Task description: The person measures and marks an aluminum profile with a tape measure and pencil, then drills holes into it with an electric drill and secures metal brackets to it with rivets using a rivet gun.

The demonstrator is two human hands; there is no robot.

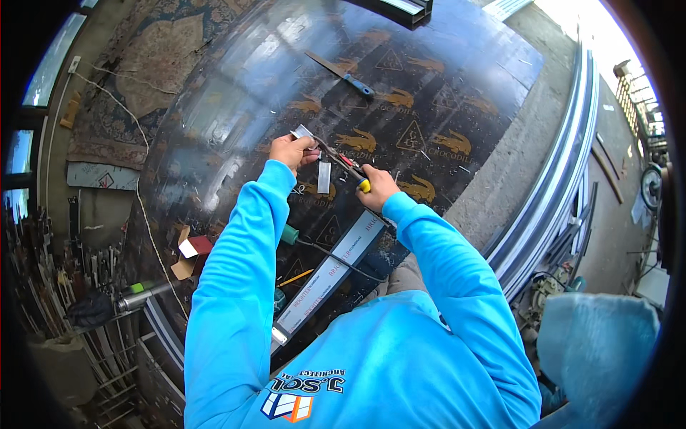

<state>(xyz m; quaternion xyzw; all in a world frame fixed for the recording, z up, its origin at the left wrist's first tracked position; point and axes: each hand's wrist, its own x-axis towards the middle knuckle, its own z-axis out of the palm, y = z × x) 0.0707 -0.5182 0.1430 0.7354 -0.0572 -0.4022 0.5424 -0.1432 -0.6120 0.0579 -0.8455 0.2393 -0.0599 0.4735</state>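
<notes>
My left hand [289, 151] pinches a small silvery metal piece [303, 131] above the dark board. In my right hand [379, 186] is a plier-like tool [348, 163] with red and yellow handles, its dark metal head reaching toward the left hand's piece. Whether its jaws touch that piece is too small to tell. A second flat silvery piece [324, 178] lies on the board between my hands. Farther off rests a file [362, 87] with a blue handle.
The dark printed board [243, 107] carries a film-covered metal profile [332, 268], a green-handled tool [289, 234], a yellow pencil [295, 277] and an opened small box [191, 250]. Long metal profiles [557, 179] lie along the right. A white cord [145, 207] runs down the left.
</notes>
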